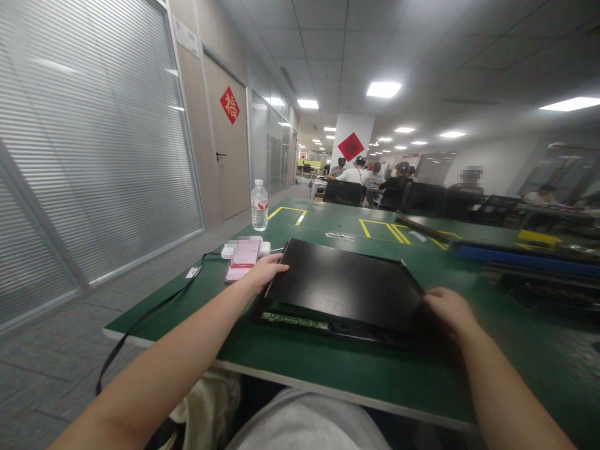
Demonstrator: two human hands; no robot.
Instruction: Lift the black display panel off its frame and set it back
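A flat black display panel lies in front of me over the green table, slightly tilted. A green circuit board strip shows along its near edge. My left hand grips the panel's left edge, thumb on top of the dark face. On the opposite side my right hand is closed on the right edge, with its fingertips partly hidden. Whether the panel touches the table beneath it, I cannot tell.
Beyond my left hand lie a phone and a white adapter with a black strap. A water bottle stands behind them. Long dark and blue parts lie at the right on the green table. Several people sit farther back.
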